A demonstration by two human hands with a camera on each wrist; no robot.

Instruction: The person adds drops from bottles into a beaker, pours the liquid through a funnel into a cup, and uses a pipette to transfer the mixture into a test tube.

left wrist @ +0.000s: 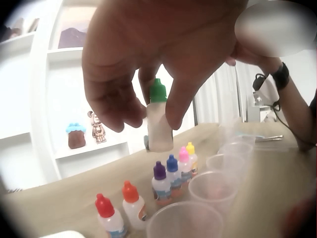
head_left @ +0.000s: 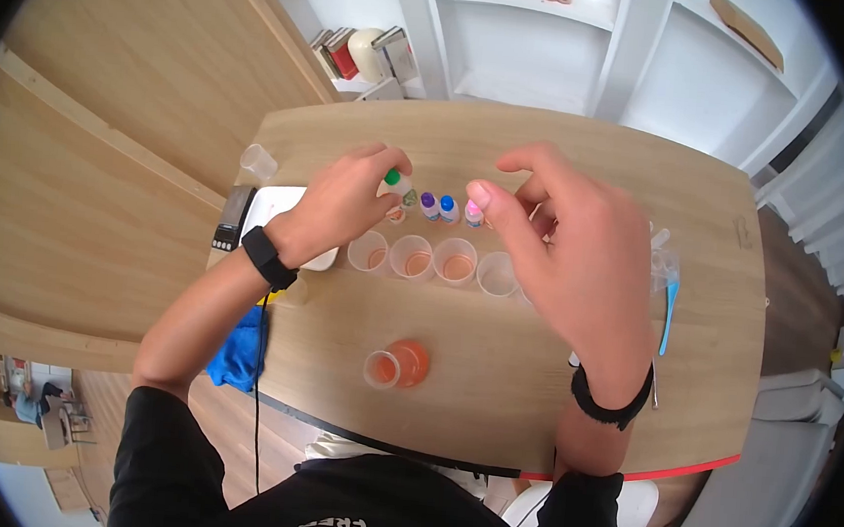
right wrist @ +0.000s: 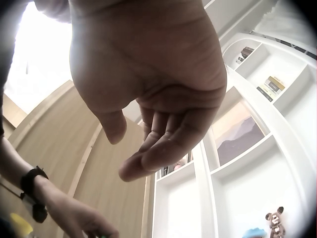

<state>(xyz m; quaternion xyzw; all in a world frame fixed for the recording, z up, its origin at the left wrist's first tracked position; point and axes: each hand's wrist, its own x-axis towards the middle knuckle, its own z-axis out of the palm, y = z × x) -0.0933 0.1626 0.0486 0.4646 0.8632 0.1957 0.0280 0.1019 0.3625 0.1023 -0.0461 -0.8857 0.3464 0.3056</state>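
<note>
My left hand point(head_left: 348, 196) pinches a small dropper bottle point(left wrist: 160, 124) with a green cap between thumb and fingers, lifted above the table. Below it in the left wrist view stand dropper bottles with a red cap point(left wrist: 104, 206), an orange cap point(left wrist: 130, 192), a purple cap point(left wrist: 159, 171), a blue cap point(left wrist: 172, 163), a pink cap point(left wrist: 184, 154) and a yellow cap point(left wrist: 190, 148). My right hand point(head_left: 582, 246) hovers over the right of the table, fingers loosely bent and nothing between them. Clear plastic cups point(head_left: 413, 257) line up in front of the bottles, several with orange-pink liquid.
Nearer the front edge is a cup of orange liquid point(head_left: 412, 362). A white tray point(head_left: 278, 201) and a black scale point(head_left: 234, 219) sit at the left, with a blue cloth point(head_left: 238, 353) at the edge. On the right lies a blue stirrer point(head_left: 669, 318). Shelves point(head_left: 518, 48) stand behind.
</note>
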